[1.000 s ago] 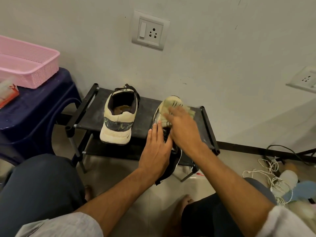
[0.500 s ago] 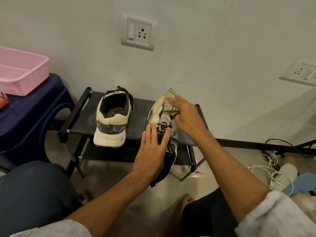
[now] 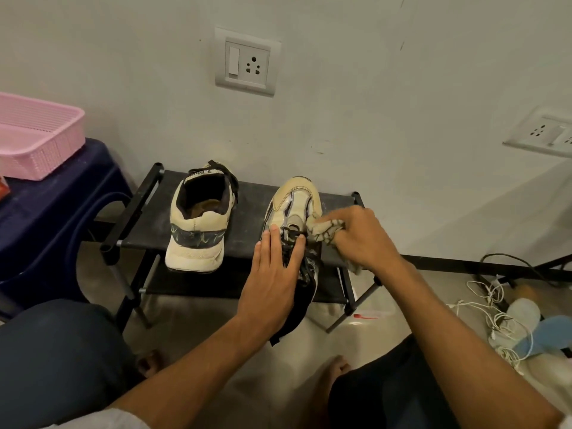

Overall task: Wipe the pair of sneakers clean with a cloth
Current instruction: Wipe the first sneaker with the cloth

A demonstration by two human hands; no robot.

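Two cream sneakers with dark trim rest on a low black shoe rack (image 3: pixel 247 243). The left sneaker (image 3: pixel 198 218) stands heel towards me, untouched. The right sneaker (image 3: pixel 294 209) points its toe at the wall. My left hand (image 3: pixel 272 283) lies flat on its laces and tongue, fingers spread, holding it down. My right hand (image 3: pixel 356 239) is closed on a crumpled patterned cloth (image 3: pixel 325 230), pressing it against the right side of that sneaker near the laces. The sneaker's heel is hidden under my left hand.
A dark blue plastic stool (image 3: pixel 52 218) with a pink basket (image 3: pixel 37 137) stands at the left. White cables (image 3: pixel 492 308) and soft items lie on the floor at the right. Wall sockets (image 3: pixel 247 61) are above the rack. My knees and bare feet are below.
My right hand has drawn the cloth back from the right sneaker's toe to its side by the laces. My left hand has stayed on the laces.
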